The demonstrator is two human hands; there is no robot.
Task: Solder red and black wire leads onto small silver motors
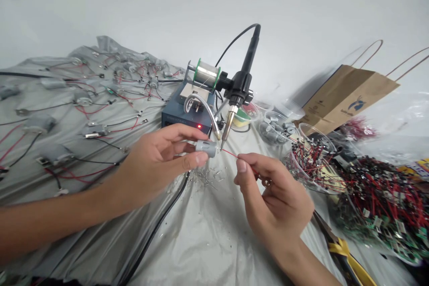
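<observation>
Between the thumb and fingers of my left hand (167, 149) lies a small grey motor (205, 146), its terminal end turned to the right. My right hand (273, 192) pinches a thin red wire (229, 153) whose tip reaches the motor's terminal. Just above that spot is the tip of a soldering iron (228, 127), clamped in a black holder. A curved metal solder feed tube (209, 109) ends beside the iron tip. Whether wire and terminal are joined I cannot tell.
Behind my hands stands a blue soldering station (170, 111) with a solder spool (207, 73). Several wired motors (56, 152) cover the left. At right are a tub of motors (276, 127), bundled wires (378, 187), a paper bag (345, 98) and yellow-handled pliers (345, 254).
</observation>
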